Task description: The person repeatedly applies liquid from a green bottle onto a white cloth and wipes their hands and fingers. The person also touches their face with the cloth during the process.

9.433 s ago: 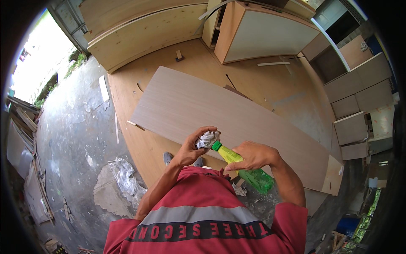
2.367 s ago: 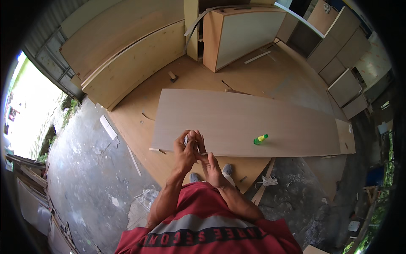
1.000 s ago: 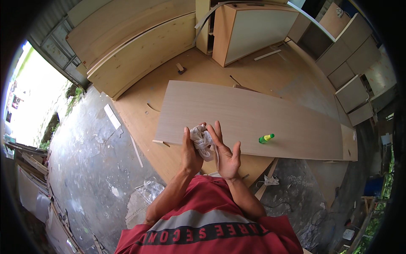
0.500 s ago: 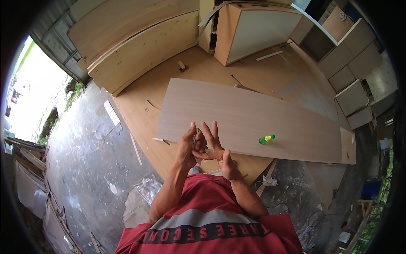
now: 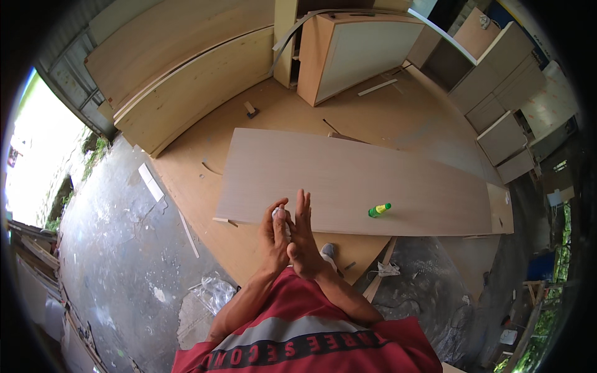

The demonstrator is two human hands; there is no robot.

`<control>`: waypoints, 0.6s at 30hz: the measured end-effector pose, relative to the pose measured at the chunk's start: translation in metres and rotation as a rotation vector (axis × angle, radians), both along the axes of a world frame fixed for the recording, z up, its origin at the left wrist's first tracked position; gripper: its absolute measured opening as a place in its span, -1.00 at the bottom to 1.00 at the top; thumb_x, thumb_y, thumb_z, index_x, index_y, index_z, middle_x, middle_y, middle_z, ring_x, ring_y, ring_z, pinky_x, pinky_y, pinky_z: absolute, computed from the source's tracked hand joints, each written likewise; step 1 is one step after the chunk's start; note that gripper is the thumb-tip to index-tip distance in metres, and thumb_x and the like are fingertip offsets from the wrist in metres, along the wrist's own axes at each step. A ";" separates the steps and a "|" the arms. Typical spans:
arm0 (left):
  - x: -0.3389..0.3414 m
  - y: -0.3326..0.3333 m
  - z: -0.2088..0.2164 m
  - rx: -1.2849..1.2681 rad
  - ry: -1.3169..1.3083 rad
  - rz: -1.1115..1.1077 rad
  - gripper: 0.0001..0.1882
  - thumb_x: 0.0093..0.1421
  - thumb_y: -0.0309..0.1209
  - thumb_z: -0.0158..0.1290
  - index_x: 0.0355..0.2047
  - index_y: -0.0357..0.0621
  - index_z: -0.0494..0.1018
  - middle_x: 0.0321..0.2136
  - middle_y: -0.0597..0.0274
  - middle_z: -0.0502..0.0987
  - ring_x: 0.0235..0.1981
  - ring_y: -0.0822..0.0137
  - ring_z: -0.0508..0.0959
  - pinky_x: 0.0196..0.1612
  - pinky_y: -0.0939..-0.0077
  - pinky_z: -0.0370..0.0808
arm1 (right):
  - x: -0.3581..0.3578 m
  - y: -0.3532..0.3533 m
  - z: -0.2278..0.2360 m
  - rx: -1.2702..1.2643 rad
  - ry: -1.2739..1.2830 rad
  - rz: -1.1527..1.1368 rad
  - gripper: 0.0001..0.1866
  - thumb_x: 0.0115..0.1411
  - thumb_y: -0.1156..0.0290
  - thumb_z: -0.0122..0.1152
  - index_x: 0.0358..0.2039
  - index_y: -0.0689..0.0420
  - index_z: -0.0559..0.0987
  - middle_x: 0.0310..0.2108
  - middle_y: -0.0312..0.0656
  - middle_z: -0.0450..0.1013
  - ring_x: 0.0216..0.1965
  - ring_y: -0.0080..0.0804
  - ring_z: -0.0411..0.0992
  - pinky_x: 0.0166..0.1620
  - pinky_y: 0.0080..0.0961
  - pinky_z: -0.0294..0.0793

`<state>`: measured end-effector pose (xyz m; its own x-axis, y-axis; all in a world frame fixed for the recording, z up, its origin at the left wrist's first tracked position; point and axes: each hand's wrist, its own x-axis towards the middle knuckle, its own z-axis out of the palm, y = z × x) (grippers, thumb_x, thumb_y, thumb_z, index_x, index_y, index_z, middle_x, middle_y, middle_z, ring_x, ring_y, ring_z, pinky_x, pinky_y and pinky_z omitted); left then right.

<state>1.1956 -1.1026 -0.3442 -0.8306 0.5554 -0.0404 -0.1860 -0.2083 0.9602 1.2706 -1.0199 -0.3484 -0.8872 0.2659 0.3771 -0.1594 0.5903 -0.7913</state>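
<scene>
My left hand (image 5: 272, 235) is closed round a small whitish wad (image 5: 278, 212), which peeks out between thumb and fingers; its material is too small to make out. Pressed up beside it, my right hand (image 5: 302, 239) has its fingers stretched straight and its palm turned toward the left hand and the wad. Both hands are held in front of my red shirt, over the near edge of a long pale wood-grain panel (image 5: 348, 174). On that panel, to the right of my hands, a green bottle with a yellow label (image 5: 379, 210) lies tilted or on its side.
Under the panel is a wide brown board (image 5: 186, 180). A small block-like tool (image 5: 251, 110) lies on it farther back. Large plywood sheets (image 5: 199, 93) and a cabinet box (image 5: 367, 56) stand behind. Crumpled clear plastic (image 5: 214, 294) lies on the concrete floor at the left.
My right hand has straightened its fingers and come flat against the left hand, where before its fingers were spread. The view has shifted a little, and the wad shows more clearly.
</scene>
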 end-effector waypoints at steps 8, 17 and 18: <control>-0.017 0.003 0.002 0.252 -0.391 0.020 -0.68 0.46 -0.21 0.00 -0.09 -0.27 0.51 -0.57 0.33 0.42 -0.61 0.49 0.41 -0.50 0.66 0.40 | -0.006 -0.003 0.004 -0.104 0.089 0.070 0.10 0.30 -0.51 -0.37 0.51 0.20 -0.04 0.53 0.16 -0.60 0.51 0.26 -0.69 0.43 0.28 -0.54; -0.005 0.020 0.025 0.402 -0.476 -0.093 -0.52 0.51 -0.15 -0.08 0.22 -0.29 0.33 -0.29 0.26 0.50 -0.28 0.49 0.50 -0.12 0.54 0.53 | -0.010 0.000 -0.013 -0.478 0.153 -0.003 -0.02 0.36 -0.44 -0.39 0.48 0.12 0.15 0.53 0.05 -0.67 0.53 0.11 -0.70 0.46 0.19 -0.46; -0.004 0.024 0.024 0.369 -0.400 -0.094 -0.53 0.51 -0.17 -0.08 0.23 -0.29 0.33 -0.27 0.27 0.49 -0.27 0.49 0.49 -0.11 0.55 0.51 | -0.013 0.003 -0.014 -0.452 0.132 -0.046 -0.01 0.35 -0.46 -0.40 0.49 0.10 0.12 0.54 0.03 -0.68 0.53 0.09 -0.71 0.46 0.18 -0.47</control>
